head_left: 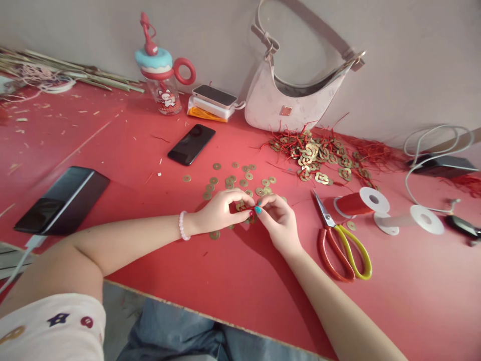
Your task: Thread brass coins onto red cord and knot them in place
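My left hand and my right hand meet over the table, thumbs and forefingers pinched close together. Between their fingertips runs a short red cord, with brass coins partly hidden by the left fingers. Whether those coins hang on the cord I cannot tell. Loose round brass coins with holes lie scattered around and beyond the hands. To the right of my right hand rest scissors with one red and one yellow-green handle, blades slightly apart. A spool of red cord lies beyond them.
A pile of coins tied with red cord lies before a pale handbag. A nearly bare spool is at right. Phones, a cup with a straw and a folding phone on a cable stand left.
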The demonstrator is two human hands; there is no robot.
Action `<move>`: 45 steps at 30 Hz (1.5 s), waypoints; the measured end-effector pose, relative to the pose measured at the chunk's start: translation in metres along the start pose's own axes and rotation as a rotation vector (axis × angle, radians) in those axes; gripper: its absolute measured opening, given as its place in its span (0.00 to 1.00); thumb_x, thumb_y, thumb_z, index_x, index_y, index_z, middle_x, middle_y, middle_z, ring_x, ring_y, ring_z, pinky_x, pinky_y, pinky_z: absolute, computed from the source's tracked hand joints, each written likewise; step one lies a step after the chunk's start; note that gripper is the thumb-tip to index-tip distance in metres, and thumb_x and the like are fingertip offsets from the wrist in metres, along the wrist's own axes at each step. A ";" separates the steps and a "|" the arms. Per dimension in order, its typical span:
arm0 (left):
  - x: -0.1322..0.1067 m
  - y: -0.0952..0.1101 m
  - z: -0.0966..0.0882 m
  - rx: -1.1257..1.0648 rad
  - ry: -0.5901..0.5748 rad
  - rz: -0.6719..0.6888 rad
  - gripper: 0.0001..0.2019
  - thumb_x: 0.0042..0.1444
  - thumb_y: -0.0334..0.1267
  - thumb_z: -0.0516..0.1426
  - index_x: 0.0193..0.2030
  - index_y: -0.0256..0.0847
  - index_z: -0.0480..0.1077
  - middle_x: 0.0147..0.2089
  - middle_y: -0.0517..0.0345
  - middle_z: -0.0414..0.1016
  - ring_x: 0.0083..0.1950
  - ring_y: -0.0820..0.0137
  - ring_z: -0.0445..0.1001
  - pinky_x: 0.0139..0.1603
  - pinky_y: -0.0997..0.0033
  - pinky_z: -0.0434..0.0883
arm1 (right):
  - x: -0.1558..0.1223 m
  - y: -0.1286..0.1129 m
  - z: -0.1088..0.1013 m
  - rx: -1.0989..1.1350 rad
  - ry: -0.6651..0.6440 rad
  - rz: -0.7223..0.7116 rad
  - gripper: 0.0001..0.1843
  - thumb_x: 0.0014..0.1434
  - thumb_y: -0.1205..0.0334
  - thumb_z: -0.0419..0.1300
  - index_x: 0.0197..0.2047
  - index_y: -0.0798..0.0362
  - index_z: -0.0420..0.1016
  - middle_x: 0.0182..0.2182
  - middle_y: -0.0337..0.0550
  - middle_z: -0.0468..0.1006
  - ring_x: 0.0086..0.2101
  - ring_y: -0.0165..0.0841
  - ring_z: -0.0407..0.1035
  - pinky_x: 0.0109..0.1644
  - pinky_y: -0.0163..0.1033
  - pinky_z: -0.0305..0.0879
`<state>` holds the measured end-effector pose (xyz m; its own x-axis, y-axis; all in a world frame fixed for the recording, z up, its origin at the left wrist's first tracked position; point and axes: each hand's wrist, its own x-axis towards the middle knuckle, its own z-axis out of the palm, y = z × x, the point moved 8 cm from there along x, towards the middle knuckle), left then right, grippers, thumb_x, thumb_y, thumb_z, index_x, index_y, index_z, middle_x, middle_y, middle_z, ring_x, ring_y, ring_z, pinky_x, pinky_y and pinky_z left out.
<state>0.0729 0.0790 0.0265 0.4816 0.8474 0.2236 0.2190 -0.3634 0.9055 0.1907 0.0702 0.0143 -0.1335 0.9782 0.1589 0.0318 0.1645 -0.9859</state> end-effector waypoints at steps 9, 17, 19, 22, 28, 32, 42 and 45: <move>0.000 -0.004 -0.005 0.036 0.063 -0.037 0.05 0.50 0.32 0.57 0.35 0.35 0.70 0.35 0.53 0.73 0.34 0.73 0.70 0.38 0.71 0.70 | -0.003 -0.006 -0.002 -0.096 0.010 -0.080 0.03 0.55 0.64 0.58 0.35 0.51 0.72 0.29 0.39 0.72 0.31 0.28 0.67 0.35 0.35 0.67; 0.000 0.000 -0.005 0.042 0.054 -0.022 0.04 0.51 0.32 0.57 0.34 0.35 0.70 0.33 0.54 0.73 0.34 0.72 0.70 0.39 0.70 0.70 | -0.003 -0.014 -0.003 -0.233 0.022 -0.162 0.07 0.56 0.66 0.56 0.34 0.48 0.75 0.30 0.40 0.75 0.32 0.30 0.68 0.38 0.39 0.66; 0.000 -0.001 -0.004 0.046 0.042 -0.037 0.04 0.51 0.32 0.56 0.34 0.36 0.70 0.33 0.55 0.73 0.33 0.73 0.70 0.38 0.70 0.70 | -0.004 -0.015 -0.003 -0.267 0.031 -0.174 0.06 0.55 0.66 0.57 0.34 0.48 0.75 0.28 0.39 0.74 0.30 0.30 0.67 0.36 0.39 0.66; 0.000 -0.002 -0.004 0.042 0.036 -0.051 0.04 0.51 0.32 0.56 0.33 0.36 0.71 0.33 0.55 0.73 0.33 0.73 0.70 0.38 0.70 0.70 | -0.006 -0.020 -0.002 -0.321 0.052 -0.214 0.06 0.55 0.68 0.57 0.33 0.48 0.74 0.26 0.38 0.71 0.29 0.29 0.65 0.34 0.39 0.65; -0.001 -0.001 -0.004 0.039 0.045 -0.015 0.05 0.51 0.32 0.56 0.35 0.36 0.71 0.34 0.55 0.74 0.33 0.73 0.70 0.38 0.71 0.69 | -0.009 -0.031 0.001 -0.403 0.051 -0.317 0.08 0.54 0.70 0.56 0.33 0.48 0.73 0.27 0.38 0.72 0.29 0.29 0.66 0.35 0.39 0.65; -0.001 -0.002 -0.005 0.034 0.066 -0.008 0.05 0.51 0.31 0.56 0.35 0.36 0.71 0.34 0.55 0.74 0.33 0.73 0.70 0.38 0.71 0.69 | -0.009 -0.031 -0.001 -0.439 0.065 -0.304 0.07 0.55 0.68 0.56 0.33 0.49 0.73 0.27 0.39 0.74 0.29 0.30 0.66 0.35 0.40 0.65; -0.001 0.000 -0.004 0.046 0.051 0.000 0.05 0.52 0.32 0.55 0.34 0.37 0.71 0.31 0.56 0.73 0.33 0.72 0.70 0.39 0.70 0.69 | -0.009 -0.029 0.000 -0.434 0.069 -0.312 0.07 0.54 0.70 0.57 0.33 0.49 0.72 0.27 0.38 0.71 0.27 0.28 0.64 0.34 0.39 0.64; -0.001 -0.001 -0.003 0.036 0.032 -0.003 0.04 0.52 0.32 0.55 0.34 0.36 0.70 0.32 0.56 0.73 0.34 0.72 0.69 0.39 0.70 0.69 | -0.009 -0.030 0.000 -0.432 0.084 -0.298 0.06 0.54 0.71 0.56 0.32 0.49 0.71 0.26 0.37 0.71 0.27 0.28 0.64 0.33 0.38 0.64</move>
<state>0.0701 0.0797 0.0269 0.4536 0.8602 0.2330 0.2511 -0.3742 0.8927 0.1914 0.0566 0.0423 -0.1202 0.8850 0.4498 0.4124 0.4567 -0.7882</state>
